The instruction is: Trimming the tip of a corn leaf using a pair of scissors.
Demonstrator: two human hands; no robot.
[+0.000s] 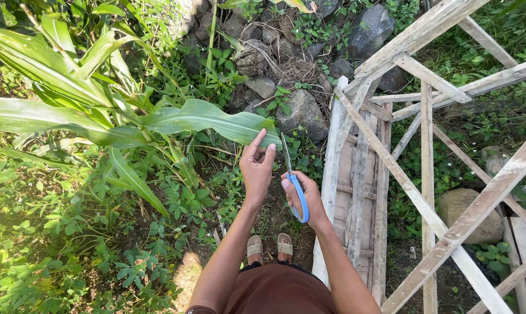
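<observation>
Left hand [257, 168] fingers pinch broad glossy leaf [210, 119]; right hand [302, 197] fingers clamped on blue-handled scissors [293, 183]

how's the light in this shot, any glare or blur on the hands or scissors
Head view: hard sunlight, glare on the long green leaf and the wooden frame; deep shade over the rocks. The left hand, right hand and blue-handled scissors are sharp, no motion blur. Wide-lens bend shows at the edges.

Garden plot — maize plants [71, 87], stones [301, 110], weeds [71, 244]
</observation>
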